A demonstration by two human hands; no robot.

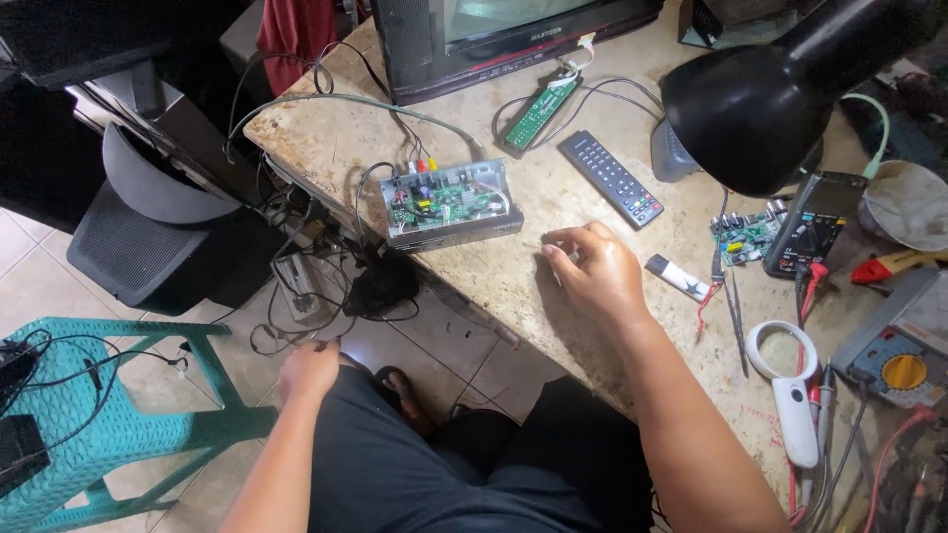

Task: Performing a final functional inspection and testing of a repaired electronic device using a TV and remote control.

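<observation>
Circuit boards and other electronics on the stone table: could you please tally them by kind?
Bare circuit boards: 2
Opened receiver box: 1
Remote control: 1
Multimeters: 2
Television: 1
Total: 7
</observation>
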